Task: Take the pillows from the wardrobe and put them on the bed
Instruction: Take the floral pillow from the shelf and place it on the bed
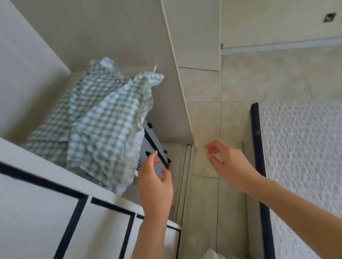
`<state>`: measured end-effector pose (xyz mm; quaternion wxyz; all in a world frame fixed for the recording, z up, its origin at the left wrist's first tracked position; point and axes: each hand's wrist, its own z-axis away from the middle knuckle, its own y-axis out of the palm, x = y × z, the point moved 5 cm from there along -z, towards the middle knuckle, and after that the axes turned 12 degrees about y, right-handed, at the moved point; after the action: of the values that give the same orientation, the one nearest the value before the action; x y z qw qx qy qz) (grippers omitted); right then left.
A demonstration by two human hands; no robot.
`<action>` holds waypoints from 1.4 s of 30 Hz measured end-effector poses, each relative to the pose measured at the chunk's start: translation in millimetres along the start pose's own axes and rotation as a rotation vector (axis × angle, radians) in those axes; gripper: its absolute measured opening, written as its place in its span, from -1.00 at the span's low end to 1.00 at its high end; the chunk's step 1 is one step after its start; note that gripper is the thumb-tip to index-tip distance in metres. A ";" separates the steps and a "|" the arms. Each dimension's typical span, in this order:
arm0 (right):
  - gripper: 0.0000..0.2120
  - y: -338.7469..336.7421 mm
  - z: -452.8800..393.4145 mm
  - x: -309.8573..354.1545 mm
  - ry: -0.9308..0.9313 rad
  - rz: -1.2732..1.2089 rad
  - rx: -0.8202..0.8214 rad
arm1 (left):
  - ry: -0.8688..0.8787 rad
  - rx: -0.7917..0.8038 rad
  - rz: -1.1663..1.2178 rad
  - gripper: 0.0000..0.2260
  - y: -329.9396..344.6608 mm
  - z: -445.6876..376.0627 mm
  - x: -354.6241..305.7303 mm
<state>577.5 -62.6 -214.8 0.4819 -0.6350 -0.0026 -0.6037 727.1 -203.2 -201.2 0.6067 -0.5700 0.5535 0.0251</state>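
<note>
Left hand [154,184] reaches toward the open wardrobe [101,27], fingers spread and loosely curved, gripping nothing. It hovers just short of the lower right corner of the checked pillows [101,128], over a dark slatted object [154,148] that shows from under the cloth. Right hand [226,160] is also held out, fingers relaxed and apart, empty, above the tiled floor [248,83] between the wardrobe's side panel [190,23] and the bed [324,148].

Both pillows, in green-and-white check covers, lie heaped inside the wardrobe, the nearer one draped over the farther. Their long axis runs from the near front edge of the wardrobe floor back toward its far left corner. From the hands they lie ahead and to the left. The left hand is clearly the nearer, almost at the hanging corner of the front pillow; the right stands well apart from it, beyond the wardrobe's front edge. The bed lies to the right, its dark-trimmed edge beside the right forearm. The likely first grip falls to the left hand, on that near corner.
</note>
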 end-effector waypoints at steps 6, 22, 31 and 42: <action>-0.77 8.8 -97.4 69.6 -0.250 0.135 0.091 | 0.106 -0.124 -0.270 -0.62 -1.6 -68.5 7.7; -0.22 111.4 -294.7 177.8 -0.992 0.887 0.314 | -0.210 -0.039 -0.713 -0.30 8.0 -168.4 98.7; -0.16 129.0 -334.6 184.6 -1.106 0.945 0.514 | -0.180 -0.189 -0.861 -0.57 -13.6 -185.9 117.3; -0.12 152.7 -324.0 207.1 -1.386 0.987 0.409 | -0.178 -0.452 -0.810 -0.69 -16.4 -198.8 97.8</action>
<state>475.4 -463.6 -211.1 0.6826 -0.6888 -0.1277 0.2081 647.8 -410.8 -206.6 0.4733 -0.8535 0.2131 -0.0450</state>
